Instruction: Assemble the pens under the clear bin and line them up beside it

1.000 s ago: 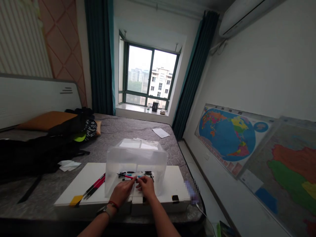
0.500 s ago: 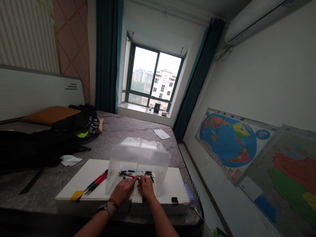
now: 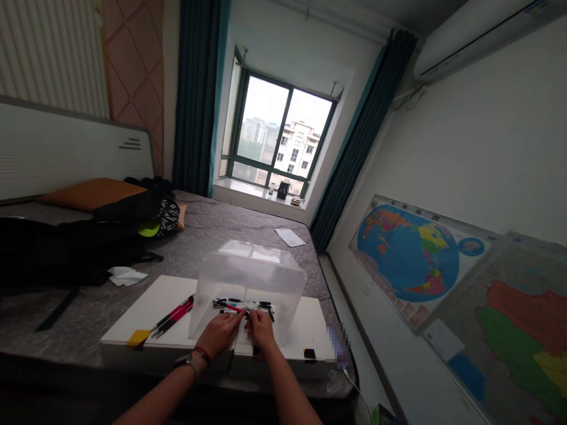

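A translucent plastic box (image 3: 250,271) stands on white boxes (image 3: 159,295), its near side open toward me. Several pens (image 3: 264,304), mostly black and white, lie inside it. A red pen (image 3: 233,307) is between my hands at the opening. My left hand (image 3: 221,332) has its fingers closed on the red pen. Close beside it, my right hand (image 3: 260,329) is closed at the pen's near end; what exactly its fingertips hold is too small to make out. Left of the plastic box, several red and black pens (image 3: 173,316) lie on the white surface.
The white boxes rest on a grey mattress (image 3: 230,218). Crumpled tissue (image 3: 127,275), black clothing (image 3: 53,251) and an orange pillow (image 3: 91,193) are at the left. A white sheet (image 3: 289,237) lies behind the plastic box. A cable (image 3: 359,391) hangs at the right edge.
The view has shifted slightly. Both hands stay together at the box's opening, with the red pen still between them and only small finger movements.
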Motion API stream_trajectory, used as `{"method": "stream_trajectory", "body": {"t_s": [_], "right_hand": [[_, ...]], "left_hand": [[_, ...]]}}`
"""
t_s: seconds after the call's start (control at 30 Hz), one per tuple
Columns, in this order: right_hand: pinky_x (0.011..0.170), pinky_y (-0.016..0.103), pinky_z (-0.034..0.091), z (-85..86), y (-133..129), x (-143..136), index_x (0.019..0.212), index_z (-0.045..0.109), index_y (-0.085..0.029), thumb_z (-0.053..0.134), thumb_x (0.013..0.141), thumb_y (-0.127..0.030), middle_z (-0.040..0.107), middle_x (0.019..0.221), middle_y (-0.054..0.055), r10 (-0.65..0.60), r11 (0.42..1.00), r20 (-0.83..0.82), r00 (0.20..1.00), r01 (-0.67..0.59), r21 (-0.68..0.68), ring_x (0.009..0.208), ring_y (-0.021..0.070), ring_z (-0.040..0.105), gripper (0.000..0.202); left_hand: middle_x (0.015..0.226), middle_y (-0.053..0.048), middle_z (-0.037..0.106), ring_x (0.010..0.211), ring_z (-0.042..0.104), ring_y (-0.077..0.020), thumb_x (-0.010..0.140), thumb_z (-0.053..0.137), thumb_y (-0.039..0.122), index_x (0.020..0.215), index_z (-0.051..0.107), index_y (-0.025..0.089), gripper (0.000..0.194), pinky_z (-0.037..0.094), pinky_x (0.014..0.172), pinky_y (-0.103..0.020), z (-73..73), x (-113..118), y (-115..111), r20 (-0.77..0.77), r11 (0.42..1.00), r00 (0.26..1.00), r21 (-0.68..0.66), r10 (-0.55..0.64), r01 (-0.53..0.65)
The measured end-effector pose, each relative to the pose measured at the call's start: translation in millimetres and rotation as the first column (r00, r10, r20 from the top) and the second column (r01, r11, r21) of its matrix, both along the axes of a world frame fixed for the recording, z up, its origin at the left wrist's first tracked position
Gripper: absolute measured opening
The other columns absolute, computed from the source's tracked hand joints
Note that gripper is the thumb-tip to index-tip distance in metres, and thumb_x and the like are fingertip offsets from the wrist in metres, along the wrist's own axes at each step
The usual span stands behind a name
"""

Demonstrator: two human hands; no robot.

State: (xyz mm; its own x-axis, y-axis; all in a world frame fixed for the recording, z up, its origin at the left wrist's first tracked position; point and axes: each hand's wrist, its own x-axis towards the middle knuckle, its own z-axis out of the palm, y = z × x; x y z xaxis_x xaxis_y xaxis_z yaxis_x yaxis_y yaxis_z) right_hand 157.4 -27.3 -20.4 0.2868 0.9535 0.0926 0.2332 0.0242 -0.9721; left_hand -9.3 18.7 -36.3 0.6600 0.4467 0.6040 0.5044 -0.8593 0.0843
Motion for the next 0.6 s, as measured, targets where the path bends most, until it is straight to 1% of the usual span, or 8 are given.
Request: {"method": "stream_trajectory", "body": {"t_s": [0.07,0.17,0.23,0.3,0.37,0.5,0.53,0.6], "right_hand": [[0.04,0.019,0.036,-1.3,0.9,-0.1,0.074,0.058,-0.015,0.047,0.084,-0.062,0.062,0.057,0.003,0.001,1.0,-0.028,1.0,-0.002,-0.012,0.04,0.009,0.05,0.049],[0.038,0.018,0.036,-2.7,0.6,-0.1,0.084,0.054,-0.017,0.059,0.076,-0.06,0.064,0.062,0.001,-0.006,1.0,-0.106,0.994,0.004,-0.02,0.042,0.0099,0.053,0.044],[0.038,0.018,0.037,-2.3,-0.5,-0.3,0.085,0.051,-0.018,0.065,0.072,-0.057,0.064,0.062,0.0,-0.007,1.0,-0.149,0.989,0.004,-0.015,0.043,0.0104,0.054,0.044],[0.038,0.018,0.038,-1.3,-1.6,-0.6,0.083,0.05,-0.018,0.067,0.071,-0.056,0.064,0.062,0.0,0.0,1.0,-0.162,0.987,-0.001,-0.001,0.044,0.0105,0.055,0.043],[0.038,0.018,0.038,-0.6,-2.1,-1.0,0.079,0.051,-0.017,0.065,0.072,-0.058,0.064,0.062,0.001,0.002,1.0,-0.143,0.99,-0.001,0.011,0.044,0.0105,0.055,0.044],[0.037,0.018,0.038,-0.6,-1.1,-2.0,0.071,0.054,-0.016,0.051,0.079,-0.065,0.062,0.06,0.003,-0.011,1.0,-0.103,0.995,0.01,-0.012,0.043,0.0099,0.054,0.05],[0.037,0.018,0.037,-0.8,-0.8,-2.2,0.072,0.054,-0.016,0.05,0.08,-0.066,0.062,0.06,0.003,-0.015,1.0,-0.109,0.994,0.013,-0.019,0.042,0.0098,0.054,0.051],[0.036,0.018,0.037,-1.1,-0.3,-2.3,0.078,0.053,-0.016,0.053,0.078,-0.065,0.062,0.06,0.001,-0.022,1.0,-0.142,0.99,0.019,-0.022,0.042,0.01,0.054,0.049]], "left_hand": [[0.1,-0.007,0.068,0.087,0.06,-0.0192,0.091,0.043,0.021,0.146,0.032,0.024,0.056,0.048,0.08,-0.033,0.7,0.0,-0.8,0.01,1.0,1.0,-0.017,-0.002,0.002],[0.099,-0.007,0.068,0.086,0.06,-0.0186,0.092,0.042,0.021,0.147,0.032,0.023,0.056,0.048,0.081,-0.033,3.0,-0.3,-2.1,0.022,0.999,1.0,-0.038,0.0,0.0],[0.099,-0.007,0.068,0.087,0.06,-0.019,0.092,0.041,0.021,0.147,0.032,0.023,0.056,0.048,0.081,-0.033,4.5,-0.6,-2.5,0.017,0.999,1.0,-0.046,0.001,0.0],[0.099,-0.007,0.069,0.087,0.06,-0.0197,0.092,0.042,0.022,0.147,0.032,0.023,0.055,0.048,0.08,-0.034,5.3,-0.9,-2.5,0.007,0.999,1.0,-0.051,0.002,-0.001],[0.097,-0.007,0.069,0.086,0.06,-0.0199,0.093,0.042,0.023,0.146,0.033,0.023,0.055,0.048,0.079,-0.034,5.5,-1.1,-2.5,0.001,0.999,1.0,-0.053,0.007,-0.007],[0.097,-0.007,0.069,0.085,0.061,-0.0195,0.093,0.042,0.023,0.146,0.035,0.023,0.053,0.048,0.079,-0.034,4.9,-1.0,-2.9,0.002,0.999,1.0,-0.05,0.009,-0.009],[0.097,-0.007,0.069,0.086,0.061,-0.0197,0.093,0.042,0.023,0.146,0.035,0.023,0.054,0.048,0.08,-0.034,4.7,-1.0,-3.0,0.0,0.999,1.0,-0.051,0.01,-0.01],[0.098,-0.007,0.069,0.087,0.061,-0.0203,0.092,0.042,0.023,0.145,0.036,0.023,0.053,0.048,0.08,-0.035,3.9,-1.1,-2.9,-0.007,0.999,1.0,-0.05,0.014,-0.014]]}}
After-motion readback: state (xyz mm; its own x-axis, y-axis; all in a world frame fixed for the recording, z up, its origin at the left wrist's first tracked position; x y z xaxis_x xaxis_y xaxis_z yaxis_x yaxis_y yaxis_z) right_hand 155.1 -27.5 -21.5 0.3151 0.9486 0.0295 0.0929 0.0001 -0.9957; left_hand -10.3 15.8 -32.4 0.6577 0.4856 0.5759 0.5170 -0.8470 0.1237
